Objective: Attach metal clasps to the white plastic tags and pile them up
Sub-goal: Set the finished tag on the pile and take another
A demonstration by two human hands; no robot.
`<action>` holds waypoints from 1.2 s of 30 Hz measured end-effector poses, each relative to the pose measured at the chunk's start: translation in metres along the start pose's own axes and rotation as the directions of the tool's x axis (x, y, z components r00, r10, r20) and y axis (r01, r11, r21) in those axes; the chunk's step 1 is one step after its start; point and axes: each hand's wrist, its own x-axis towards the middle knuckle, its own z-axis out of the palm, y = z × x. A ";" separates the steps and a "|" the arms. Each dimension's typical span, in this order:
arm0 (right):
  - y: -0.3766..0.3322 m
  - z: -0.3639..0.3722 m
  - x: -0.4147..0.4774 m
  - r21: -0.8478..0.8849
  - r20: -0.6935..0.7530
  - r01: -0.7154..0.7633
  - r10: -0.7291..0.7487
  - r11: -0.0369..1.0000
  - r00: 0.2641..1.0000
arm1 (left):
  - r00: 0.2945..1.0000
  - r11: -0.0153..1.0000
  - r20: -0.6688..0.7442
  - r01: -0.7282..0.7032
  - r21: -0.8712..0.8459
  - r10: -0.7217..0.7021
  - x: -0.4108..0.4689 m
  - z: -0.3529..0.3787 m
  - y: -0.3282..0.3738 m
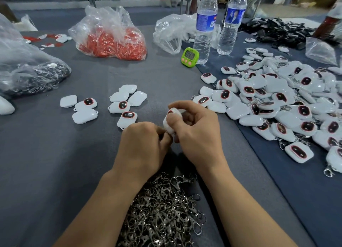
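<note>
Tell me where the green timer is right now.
In the head view, the green timer sits far centre on the table, just left of the nearer water bottle and in front of a crumpled clear bag.

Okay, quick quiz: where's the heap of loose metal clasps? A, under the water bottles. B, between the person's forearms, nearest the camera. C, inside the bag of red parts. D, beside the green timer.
B: the heap of metal clasps lies nearest the camera, between the left forearm and the right forearm.
</note>
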 end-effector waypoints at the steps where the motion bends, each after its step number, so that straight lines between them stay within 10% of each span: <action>1: 0.000 0.001 0.000 -0.014 0.003 0.001 -0.001 1.000 1.000 | 1.000 1.000 -0.001 0.029 -0.012 -0.029 0.000 0.000 0.000; 8: -0.009 -0.011 0.009 0.272 -0.085 -0.181 0.211 0.945 0.974 | 0.960 0.949 -0.059 0.260 -0.180 -0.274 0.004 -0.002 0.000; 13: -0.022 -0.041 0.015 0.891 0.050 -0.191 0.331 0.411 0.942 | 0.922 0.954 -0.255 0.258 -0.155 -0.291 0.005 -0.008 -0.003; 27: -0.012 -0.025 0.009 0.625 0.162 -0.336 0.304 0.705 0.939 | 0.926 0.894 -0.180 0.370 0.251 -0.333 0.004 -0.008 -0.019; 36: -0.004 -0.008 0.007 0.221 0.168 -0.303 0.270 0.927 0.948 | 0.940 0.802 0.026 0.305 -0.514 -0.341 0.009 -0.009 -0.002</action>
